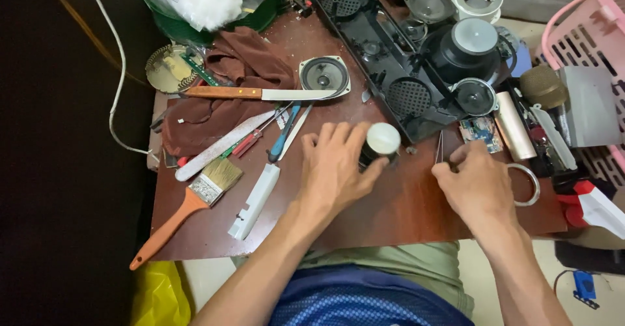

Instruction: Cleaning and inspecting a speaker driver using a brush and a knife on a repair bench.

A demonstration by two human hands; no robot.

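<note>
1. At the middle of the table point(403, 209), the left hand point(335, 166) wraps around a small dark cylinder with a white top point(381, 142); the thumb and fingers close on its side, which keeps it upright and steady on the wood.
2. Just to the right, the right hand point(478, 183) pinches a pair of thin metal tweezers point(440, 150), fingers narrow around the legs, tips pointing away from the person. The tweezers stand apart from the cylinder and near a small screw-like piece lying between them.
3. Behind both hands lies an opened black speaker housing point(390, 59), set diagonally, its round grilles and loose drivers exposed, within reach of the hands.
4. A blue circuit board point(480, 130) sits just beside the housing's near end, close to the right hand.
5. To the left, tools are laid aside: a knife with a wooden handle point(260, 93), a loose speaker driver point(324, 75) touching its blade tip, a paintbrush point(189, 202), screwdrivers point(267, 137) and a brown cloth point(221, 98).
6. A pink basket point(586, 33) stands at the far right.
</note>
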